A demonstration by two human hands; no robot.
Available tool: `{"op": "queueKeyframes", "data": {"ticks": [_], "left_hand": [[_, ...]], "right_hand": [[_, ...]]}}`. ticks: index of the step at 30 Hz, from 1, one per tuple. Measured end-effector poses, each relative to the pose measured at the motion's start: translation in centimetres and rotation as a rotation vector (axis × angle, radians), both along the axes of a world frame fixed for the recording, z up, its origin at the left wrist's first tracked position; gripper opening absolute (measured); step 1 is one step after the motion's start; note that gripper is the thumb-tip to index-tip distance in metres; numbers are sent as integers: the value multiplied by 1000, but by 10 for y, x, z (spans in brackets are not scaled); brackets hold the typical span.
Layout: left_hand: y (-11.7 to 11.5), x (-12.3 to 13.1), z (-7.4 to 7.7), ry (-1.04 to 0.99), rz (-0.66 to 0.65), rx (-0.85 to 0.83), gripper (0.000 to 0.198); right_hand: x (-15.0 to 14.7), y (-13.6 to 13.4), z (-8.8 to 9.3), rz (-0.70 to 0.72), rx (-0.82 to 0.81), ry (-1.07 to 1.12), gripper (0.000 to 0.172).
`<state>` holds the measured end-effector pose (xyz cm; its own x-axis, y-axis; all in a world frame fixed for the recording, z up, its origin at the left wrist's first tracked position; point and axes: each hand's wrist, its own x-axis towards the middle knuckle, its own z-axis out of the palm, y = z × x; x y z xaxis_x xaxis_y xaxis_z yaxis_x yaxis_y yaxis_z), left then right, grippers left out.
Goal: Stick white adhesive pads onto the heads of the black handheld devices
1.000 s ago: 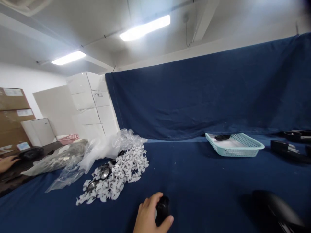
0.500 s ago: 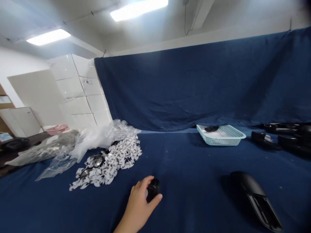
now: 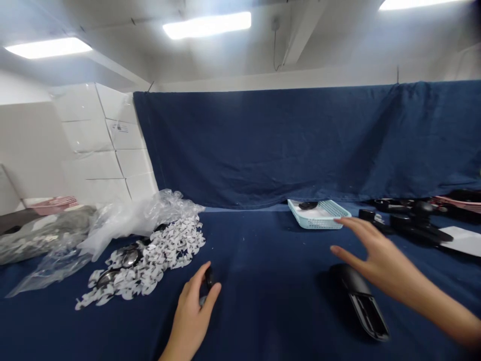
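Observation:
My left hand (image 3: 193, 306) is closed on a small dark part (image 3: 209, 277), mostly hidden by the fingers, with a pale bit showing near the palm. On the right, my right hand (image 3: 366, 250) is in the air with thumb and fingers apart, holding nothing. Just below and beside it lies a long black plastic housing (image 3: 363, 301), its near half showing an open hollow. To the left of my left hand spreads a pile of small white-and-grey pieces (image 3: 161, 255), with round shiny black parts (image 3: 131, 257) among them.
A light blue basket (image 3: 319, 223) holding a black part stands at the back. Black parts (image 3: 417, 225) and a white sheet (image 3: 464, 240) lie at the right. Clear plastic bags (image 3: 128, 220) sit behind the pile. A blue curtain (image 3: 263, 145) hangs behind; white boxes (image 3: 101, 155) are stacked left.
My right hand has come into view from the right, over the black housing. My left hand still has the small dark part. The view has turned to the right.

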<state>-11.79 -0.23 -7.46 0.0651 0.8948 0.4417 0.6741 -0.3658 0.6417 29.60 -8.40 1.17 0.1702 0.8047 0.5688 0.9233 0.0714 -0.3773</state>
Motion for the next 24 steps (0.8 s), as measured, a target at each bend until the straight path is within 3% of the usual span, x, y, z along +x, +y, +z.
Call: {"op": "queueKeyframes", "data": {"ticks": [3,5,7,10,15,17,20,24], "left_hand": [[-5,-2,3,17,21,79,49],[-10,-4,5,26,19,120,47],[-14,-1,12,48,1,160,44],[-21,19,31,110,-94,198,40],[-23,91,62,140,-360,141,42],[-18,120,61,56,-438,124,41],[-4,150,47,-38,-467,136,45],[13,164,25,-89,-458,163,50]], "right_hand": [[15,26,-49,-7,-265,159,55],[18,34,-76,0,-316,188,46],[12,38,-90,-1,-319,210,44],[-10,48,-92,22,-307,255,38],[-58,89,-90,22,-285,426,36],[-72,105,-93,2,-273,519,37],[-82,116,-96,33,-249,633,37],[-79,110,-98,169,-228,734,35]]}}
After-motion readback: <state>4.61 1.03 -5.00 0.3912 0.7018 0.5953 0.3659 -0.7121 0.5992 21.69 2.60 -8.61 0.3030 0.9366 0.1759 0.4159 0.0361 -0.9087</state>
